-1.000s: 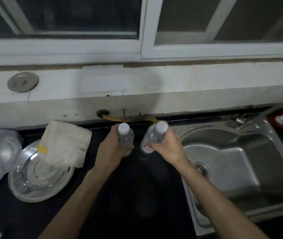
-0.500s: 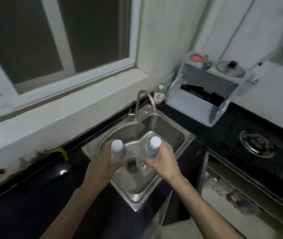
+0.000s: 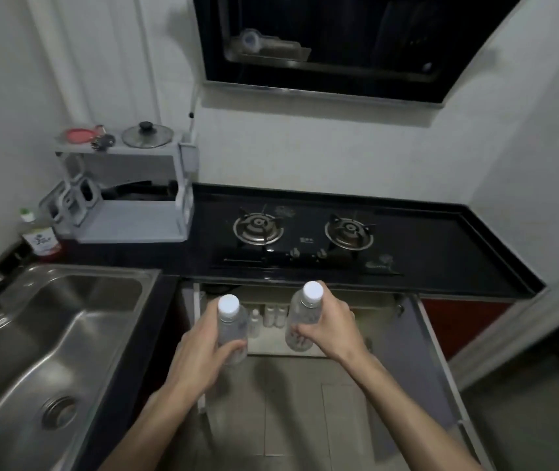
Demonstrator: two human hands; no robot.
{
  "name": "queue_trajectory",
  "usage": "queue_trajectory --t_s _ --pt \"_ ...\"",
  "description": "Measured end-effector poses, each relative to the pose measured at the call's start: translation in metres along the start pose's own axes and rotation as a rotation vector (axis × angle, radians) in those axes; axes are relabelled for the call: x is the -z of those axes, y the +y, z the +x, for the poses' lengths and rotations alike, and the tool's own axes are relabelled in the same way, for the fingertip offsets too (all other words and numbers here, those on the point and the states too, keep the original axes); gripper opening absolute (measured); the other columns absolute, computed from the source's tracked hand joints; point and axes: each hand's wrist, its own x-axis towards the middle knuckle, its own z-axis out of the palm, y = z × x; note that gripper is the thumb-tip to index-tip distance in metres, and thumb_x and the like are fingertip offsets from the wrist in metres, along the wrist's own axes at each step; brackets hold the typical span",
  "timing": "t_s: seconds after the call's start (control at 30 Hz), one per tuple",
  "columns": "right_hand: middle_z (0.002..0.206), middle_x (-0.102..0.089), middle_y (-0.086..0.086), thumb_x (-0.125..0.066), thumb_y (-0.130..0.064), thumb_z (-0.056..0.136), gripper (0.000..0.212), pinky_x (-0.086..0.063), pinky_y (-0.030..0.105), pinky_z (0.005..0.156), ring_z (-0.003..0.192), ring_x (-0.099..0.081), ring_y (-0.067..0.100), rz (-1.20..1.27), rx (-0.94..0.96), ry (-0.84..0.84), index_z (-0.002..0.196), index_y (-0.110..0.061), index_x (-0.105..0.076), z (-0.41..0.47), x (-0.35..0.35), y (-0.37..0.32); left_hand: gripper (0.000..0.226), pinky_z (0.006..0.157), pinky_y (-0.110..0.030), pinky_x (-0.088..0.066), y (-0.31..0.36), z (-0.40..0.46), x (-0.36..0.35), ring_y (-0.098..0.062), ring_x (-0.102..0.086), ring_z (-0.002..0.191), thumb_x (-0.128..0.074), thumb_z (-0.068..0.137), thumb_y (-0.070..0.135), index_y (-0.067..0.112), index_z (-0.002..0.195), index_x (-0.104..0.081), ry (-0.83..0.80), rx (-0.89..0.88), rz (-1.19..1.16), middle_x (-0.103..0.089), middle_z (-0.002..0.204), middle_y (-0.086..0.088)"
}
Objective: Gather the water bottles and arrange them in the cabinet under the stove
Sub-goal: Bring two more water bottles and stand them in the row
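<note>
I hold two clear water bottles with white caps, both upright, in front of the open cabinet under the stove. My left hand grips the left bottle around its lower body. My right hand grips the right bottle, which is held slightly higher. Inside the cabinet, several small bottles stand at the back between my hands. Both cabinet doors stand swung outwards.
A steel sink lies to the left in the black counter. A grey rack with a pot lid stands at the back left, a green-capped bottle beside it. A range hood hangs above.
The view has swung right from the window counter, past the sink, to the stove. Both hands still carry their bottles, now held in front of the open cabinet.
</note>
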Motion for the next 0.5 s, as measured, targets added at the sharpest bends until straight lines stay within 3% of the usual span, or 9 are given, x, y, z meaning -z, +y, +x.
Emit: queue_trajectory --t_s 0.37,0.5 --pt "0.097 -0.071 -0.015 -0.088 -0.032 0.07 0.053 -0.055 0.032 0.077 0.093 -0.068 0.01 0.063 -0.079 0.001 0.109 -0.037 -0.053 0.025 0.074 0.112 0.072 0.096 -0.049 -0.055 0.084 0.047 -0.102 -0.019 -0.064 0.117 -0.085 0.085 0.047 0.044 0.136 -0.035 -0.04 0.019 0.005 -0.062 0.126 0.016" --pt "0.097 -0.073 -0.009 -0.083 -0.038 0.072 0.047 -0.059 0.039 0.08 0.093 -0.07 0.016 0.074 -0.144 -0.032 0.111 -0.034 -0.056 0.04 0.055 0.145 0.053 0.086 -0.044 -0.055 0.081 0.063 -0.139 -0.008 -0.066 0.103 -0.083 0.087 0.042 0.054 0.116 -0.04 -0.039 0.109 -0.054 -0.065 0.112 0.023"
